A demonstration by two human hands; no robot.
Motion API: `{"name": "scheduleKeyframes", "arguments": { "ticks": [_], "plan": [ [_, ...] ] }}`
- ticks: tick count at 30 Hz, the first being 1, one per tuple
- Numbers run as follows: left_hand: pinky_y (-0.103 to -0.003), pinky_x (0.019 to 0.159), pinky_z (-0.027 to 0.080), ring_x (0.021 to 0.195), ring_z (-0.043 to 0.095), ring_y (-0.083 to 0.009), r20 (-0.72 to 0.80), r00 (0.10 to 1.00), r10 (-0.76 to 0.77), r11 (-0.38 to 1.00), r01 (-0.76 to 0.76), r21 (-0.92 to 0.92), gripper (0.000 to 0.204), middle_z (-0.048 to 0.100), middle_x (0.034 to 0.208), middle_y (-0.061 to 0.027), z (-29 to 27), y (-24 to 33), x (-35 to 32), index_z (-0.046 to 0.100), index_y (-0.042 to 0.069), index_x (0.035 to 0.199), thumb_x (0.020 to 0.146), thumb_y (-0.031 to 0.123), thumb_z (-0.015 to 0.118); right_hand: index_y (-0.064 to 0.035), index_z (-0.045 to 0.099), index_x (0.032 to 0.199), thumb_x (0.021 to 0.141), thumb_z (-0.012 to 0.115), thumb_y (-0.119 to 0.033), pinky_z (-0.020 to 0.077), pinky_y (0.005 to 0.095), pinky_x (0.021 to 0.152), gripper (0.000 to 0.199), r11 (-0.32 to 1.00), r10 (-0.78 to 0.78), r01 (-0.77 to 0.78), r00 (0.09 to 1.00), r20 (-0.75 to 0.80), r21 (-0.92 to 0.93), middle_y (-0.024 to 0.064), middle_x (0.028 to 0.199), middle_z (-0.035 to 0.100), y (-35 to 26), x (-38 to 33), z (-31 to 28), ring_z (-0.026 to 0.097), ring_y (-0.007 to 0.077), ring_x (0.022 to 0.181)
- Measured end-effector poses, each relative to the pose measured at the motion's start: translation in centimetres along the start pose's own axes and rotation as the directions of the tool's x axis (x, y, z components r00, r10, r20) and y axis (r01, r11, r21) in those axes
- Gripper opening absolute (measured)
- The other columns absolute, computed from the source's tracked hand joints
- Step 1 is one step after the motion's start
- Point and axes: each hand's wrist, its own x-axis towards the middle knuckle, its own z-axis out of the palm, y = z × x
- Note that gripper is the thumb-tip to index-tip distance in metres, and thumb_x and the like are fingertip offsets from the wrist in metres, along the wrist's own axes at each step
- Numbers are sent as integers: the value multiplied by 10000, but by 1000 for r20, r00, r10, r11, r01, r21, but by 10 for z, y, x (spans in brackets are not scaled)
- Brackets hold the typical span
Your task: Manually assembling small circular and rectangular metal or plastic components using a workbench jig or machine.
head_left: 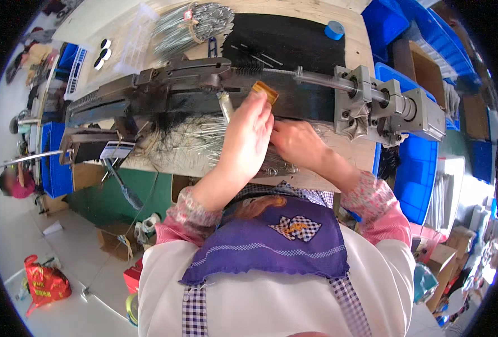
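The left hand point(248, 132) is touching an amber block point(268, 92); the right hand point(301, 145) is resting near thin metal wires point(201, 139).

A long metal machine point(209, 78) spans a wooden desk point(359, 42) in a workshop, bundled wires point(173, 35) far left, blue bins point(418, 182) right.

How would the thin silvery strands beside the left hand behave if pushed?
The silvery strands would probably slide apart, as they seem to lie loose. Being so thin, each might bend easily. Their shine suggests a slippery surface.
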Motion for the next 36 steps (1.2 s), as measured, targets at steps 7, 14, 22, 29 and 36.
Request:
{"name": "scheduleKeyframes", "arguments": {
  "ticks": [7, 14, 22, 29, 36],
  "plan": [
    [-514, 1105, 224, 1374, 269, -403, 557, 578, 596, -455, -329, 828, 667, 290, 1471, -264, -117, 67, -86, 297, -12, 1438, 876, 164, 610, -22, 593, 907, 741, 578, -111, 536, 313, 545, 189, 964, -182, 169, 982, -47, -205, 58, 814, 565, -10, 54, 21, 618, 196, 673],
    [-404, 850, 505, 980, 642, -365, -299, 351, 887, 72, 536, 841, 771, 605, 1183, -220, -320, 152, -145, 217, 68, 1474, 821, 157, 616, -65, 573, 951, 829, 564, -129, 515, 405, 611, 137, 986, 28, -36, 998, 51, 163, 136, 729, 598, -7, 57, 27, 630, 299, 696],
    [-424, 1002, 382, 1140, 564, -332, -57, 362, 930, -79, 350, 933, 676, 534, 1292, -218, -251, 80, -95, 260, 36, 1461, 877, 134, 587, -108, 566, 1020, 819, 649, -170, 549, 384, 631, 227, 954, 97, -81, 994, -42, 288, 73, 813, 601, -2, 35, -2, 650, 284, 738],
    [-473, 1034, 368, 1228, 489, -377, 813, 410, 413, -511, -635, 579, 422, 532, 1300, -202, -56, 130, -104, 602, 27, 1210, 795, -7, 537, -110, 591, 975, 763, 655, -177, 542, 355, 602, 230, 995, 20, -3, 986, 166, -102, 66, 876, 590, -13, 24, -7, 653, 232, 781],
    [-492, 1008, 418, 1137, 561, -306, 958, 105, -267, -899, -386, -208, 359, 612, 1185, -118, 103, 140, -146, 616, 153, 1208, 858, 215, 572, -79, 576, 989, 823, 594, -221, 522, 400, 699, 220, 986, 102, -118, 986, 131, 121, 117, 954, 604, -16, 12, 7, 641, 278, 824]
  ]
}}
